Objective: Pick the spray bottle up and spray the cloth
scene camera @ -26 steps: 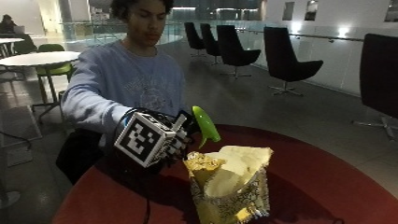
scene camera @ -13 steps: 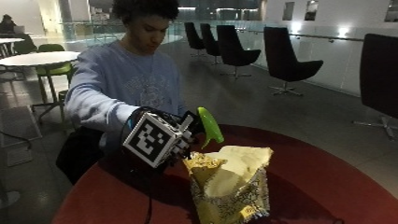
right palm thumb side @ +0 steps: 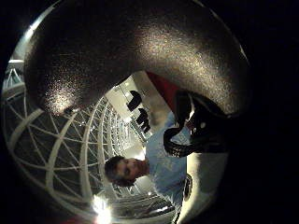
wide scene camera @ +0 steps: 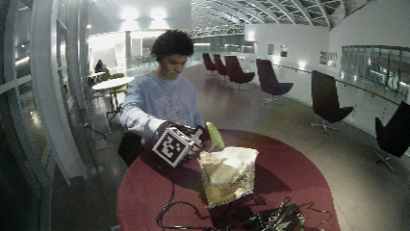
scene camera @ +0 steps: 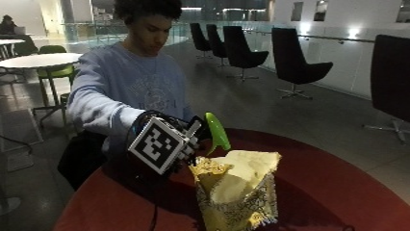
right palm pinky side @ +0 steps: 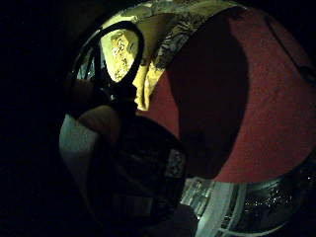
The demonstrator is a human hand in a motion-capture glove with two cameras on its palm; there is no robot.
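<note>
A: Position of hand?

B: My gloved right hand (scene camera: 168,144) is raised above the red table (scene camera: 333,187), out in front of my chest. Its fingers are curled round the spray bottle (scene camera: 215,131); only the green trigger head shows past the glove, at about 2 o'clock from the hand in the outside view.

A: Cloth?

B: The yellow cloth (scene camera: 238,190) stands bunched up on the table, patterned on its lower part, plain yellow at the top. It sits at about 4 o'clock from my hand, just beside it. The green nozzle is just above the cloth's top edge; I cannot tell whether they touch.

A: Palm cameras?

B: Thumb-side view: a dark rounded surface fills most of it, close against the palm, with my upper body beyond. Little-finger view: the cloth (right palm pinky side: 148,44) and the table (right palm pinky side: 276,113) show past a black loop of the glove.

A: Anything else on the table?

B: In the wide view, a dark tangle of cables and gear (wide scene camera: 275,219) lies on the near edge, well apart from the cloth (wide scene camera: 227,175), at roughly 5 o'clock from it.
</note>
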